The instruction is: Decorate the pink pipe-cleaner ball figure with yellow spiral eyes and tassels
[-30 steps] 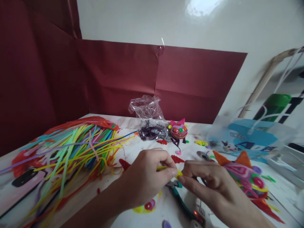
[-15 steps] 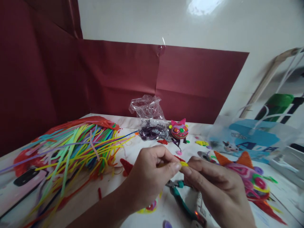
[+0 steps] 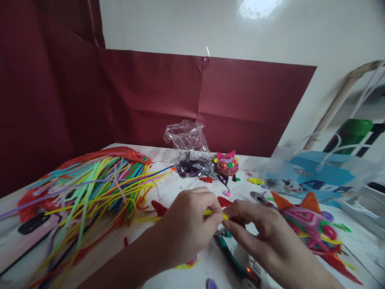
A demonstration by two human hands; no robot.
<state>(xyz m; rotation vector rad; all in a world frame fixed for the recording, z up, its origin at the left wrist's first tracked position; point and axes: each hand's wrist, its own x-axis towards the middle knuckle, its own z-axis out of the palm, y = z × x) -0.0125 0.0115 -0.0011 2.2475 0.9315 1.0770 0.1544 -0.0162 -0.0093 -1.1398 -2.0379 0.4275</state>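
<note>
My left hand (image 3: 192,224) pinches a yellow pipe cleaner (image 3: 147,219), whose tail sticks out to the left behind the wrist. Close beside it, my right hand (image 3: 267,233) holds the short end between thumb and forefinger. Just behind the fingertips lies a red pointed fuzzy piece (image 3: 224,202), and another red piece (image 3: 159,208) shows past my left hand. Under my hands are green-handled pliers (image 3: 228,253) and a white device (image 3: 255,263) with a glowing red light. A yellow and pink round piece (image 3: 188,263) is mostly covered by my left forearm.
Many coloured pipe cleaners (image 3: 99,184) lie at left, over a phone (image 3: 33,237). Behind stand a clear plastic bag (image 3: 192,160) and a pink cat-like head (image 3: 227,165). To the right are a larger eared figure (image 3: 313,224) and a blue-printed bag (image 3: 325,176). A purple disc (image 3: 211,283) lies nearest me.
My right hand has shifted left and its fingers have changed position on the yellow pipe cleaner. The pipe cleaner's tail now shows left of my left hand.
</note>
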